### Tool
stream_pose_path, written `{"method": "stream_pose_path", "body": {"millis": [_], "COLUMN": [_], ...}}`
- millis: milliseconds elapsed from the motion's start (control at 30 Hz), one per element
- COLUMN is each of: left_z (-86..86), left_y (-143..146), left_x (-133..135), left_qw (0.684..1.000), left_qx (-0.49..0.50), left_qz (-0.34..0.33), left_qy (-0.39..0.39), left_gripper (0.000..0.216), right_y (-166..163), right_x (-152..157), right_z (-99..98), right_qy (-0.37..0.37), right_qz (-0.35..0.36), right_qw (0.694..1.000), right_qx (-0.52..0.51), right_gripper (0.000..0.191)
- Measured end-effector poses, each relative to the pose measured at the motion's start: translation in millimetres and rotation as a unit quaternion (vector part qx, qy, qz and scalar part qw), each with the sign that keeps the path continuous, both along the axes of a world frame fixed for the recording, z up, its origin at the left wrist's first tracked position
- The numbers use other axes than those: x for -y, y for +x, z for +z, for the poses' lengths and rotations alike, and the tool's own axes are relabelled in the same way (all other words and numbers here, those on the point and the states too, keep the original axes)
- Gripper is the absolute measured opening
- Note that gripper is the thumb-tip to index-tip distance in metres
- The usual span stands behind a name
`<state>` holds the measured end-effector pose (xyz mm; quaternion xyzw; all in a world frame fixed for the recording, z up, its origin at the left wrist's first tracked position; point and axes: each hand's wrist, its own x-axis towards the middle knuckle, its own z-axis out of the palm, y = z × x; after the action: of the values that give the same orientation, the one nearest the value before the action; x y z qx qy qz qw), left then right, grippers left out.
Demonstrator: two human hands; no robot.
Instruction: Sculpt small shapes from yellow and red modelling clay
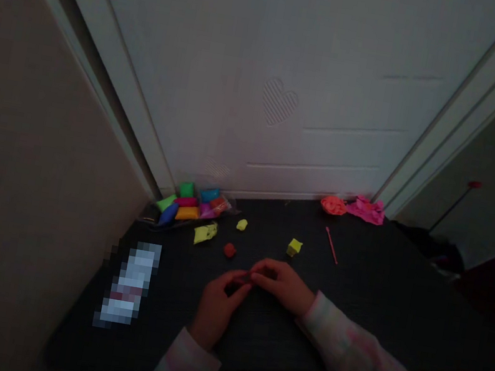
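My left hand and my right hand meet over the dark table, fingertips pinched together. Between them is a small, thin piece of red clay, mostly covered by the fingers. A rounded red clay lump lies just beyond my left hand. Past my right hand sits a yellow clay cube. A smaller pale yellow lump rests farther back, beside an opened-looking yellow packet.
A clear bag with several coloured packets lies at the back left. A pink stick tool is on the right, below an orange form and a crumpled pink piece. A blurred-out pale item lies left. A white door stands behind the table.
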<state>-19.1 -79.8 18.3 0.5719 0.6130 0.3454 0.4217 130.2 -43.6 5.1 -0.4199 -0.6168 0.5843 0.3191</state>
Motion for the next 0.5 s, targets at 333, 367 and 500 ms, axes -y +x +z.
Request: {"method": "stream_pose_path", "body": {"millis": [333, 367, 500], "left_z": [-6.2, -6.8, -7.0], "left_y": [-0.7, -1.2, -2.3], "left_x": [1.0, 1.2, 1.6], "left_qw": [1.0, 1.0, 1.0], "left_qx": [0.005, 0.007, 0.021], "left_qz": [-0.002, -0.005, -0.003], "left_qy": [0.009, 0.011, 0.015], "left_gripper": [0.025, 0.024, 0.021], "right_y": [0.4, 0.5, 2.7], "right_x": [0.2, 0.3, 0.8], "right_z": [-3.1, -3.3, -2.4], "right_qy": [-0.018, -0.019, 0.021], "right_qz": [-0.002, 0.001, 0.002], "right_qw": [1.0, 1.0, 1.0], "right_qx": [-0.011, -0.016, 0.008], "right_gripper": [0.02, 0.02, 0.019]}}
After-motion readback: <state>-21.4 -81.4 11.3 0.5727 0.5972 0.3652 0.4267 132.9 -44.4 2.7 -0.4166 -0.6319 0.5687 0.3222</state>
